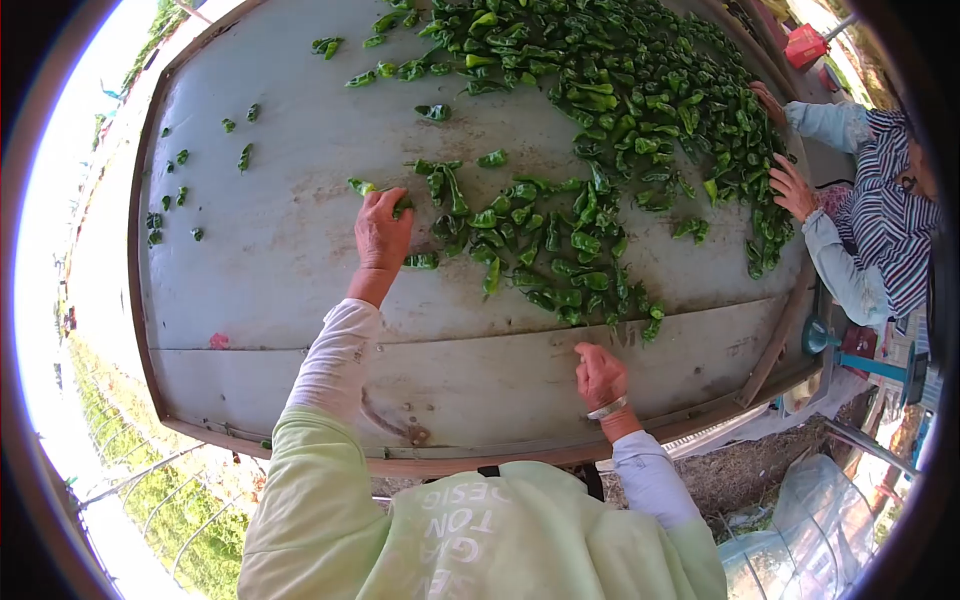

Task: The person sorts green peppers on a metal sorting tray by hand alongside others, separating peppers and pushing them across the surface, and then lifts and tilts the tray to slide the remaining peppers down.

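Many wrinkled green peppers (640,95) are heaped across the far and right parts of a grey metal-topped table (290,250). My left hand (383,235) is closed at the left edge of a nearer group of peppers (530,235), with green pepper showing on both sides of its fingertips. Close to the table's near edge, just below that group, my right hand (600,378) has its fingers curled in. Whether anything is inside them is hidden. A bracelet (607,408) circles the right wrist.
Several small peppers (245,157) lie scattered at the left. On the right, another person in a striped top (895,220) has both hands among the peppers. A wooden rim (140,290) borders the table, and a red object (805,46) stands beyond its far right corner.
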`<state>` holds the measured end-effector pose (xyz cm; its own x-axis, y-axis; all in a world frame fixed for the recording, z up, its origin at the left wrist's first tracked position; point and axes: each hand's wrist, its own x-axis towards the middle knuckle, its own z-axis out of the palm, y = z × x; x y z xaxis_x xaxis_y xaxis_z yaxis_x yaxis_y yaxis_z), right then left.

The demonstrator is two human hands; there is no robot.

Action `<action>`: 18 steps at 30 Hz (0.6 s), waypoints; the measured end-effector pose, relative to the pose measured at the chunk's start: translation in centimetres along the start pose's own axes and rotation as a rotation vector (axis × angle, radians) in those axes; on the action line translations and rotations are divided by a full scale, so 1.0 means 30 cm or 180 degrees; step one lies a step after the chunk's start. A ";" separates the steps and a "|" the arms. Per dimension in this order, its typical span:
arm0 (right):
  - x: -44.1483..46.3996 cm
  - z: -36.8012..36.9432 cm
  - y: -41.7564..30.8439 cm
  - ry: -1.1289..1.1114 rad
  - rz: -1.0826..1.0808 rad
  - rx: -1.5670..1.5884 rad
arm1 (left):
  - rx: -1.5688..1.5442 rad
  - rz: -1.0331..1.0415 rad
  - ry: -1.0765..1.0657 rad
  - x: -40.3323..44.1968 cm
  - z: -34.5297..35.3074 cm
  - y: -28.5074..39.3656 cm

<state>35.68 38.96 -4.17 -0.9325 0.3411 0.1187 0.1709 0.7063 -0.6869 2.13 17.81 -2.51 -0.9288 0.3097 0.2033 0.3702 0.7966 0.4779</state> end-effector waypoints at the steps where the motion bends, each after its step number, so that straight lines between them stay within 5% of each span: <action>1: 0.000 -0.002 0.004 0.0004 0.0025 -0.0020 | -0.0022 0.0010 -0.0022 0.006 0.003 0.003; 7: -0.006 0.015 0.016 0.0092 -0.0068 -0.0058 | -0.0269 -0.0070 -0.0074 0.009 -0.005 -0.013; 10: -0.007 0.013 0.014 0.0090 -0.0154 -0.0103 | -0.0912 -0.0494 -0.0138 -0.007 -0.012 -0.016; 12: -0.006 0.014 0.015 0.0077 -0.0103 -0.0023 | -0.2605 -0.1328 -0.0448 -0.021 -0.043 0.007; 18: -0.002 0.013 0.011 0.0120 -0.0125 -0.0003 | -0.3591 -0.2033 -0.0723 -0.086 -0.102 0.020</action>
<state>35.67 38.94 -4.68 -0.9258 0.3363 0.1726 0.1348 0.7202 -0.6805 4.79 15.91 -0.12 -0.8841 0.2105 -0.4172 -0.4267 0.0000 0.9044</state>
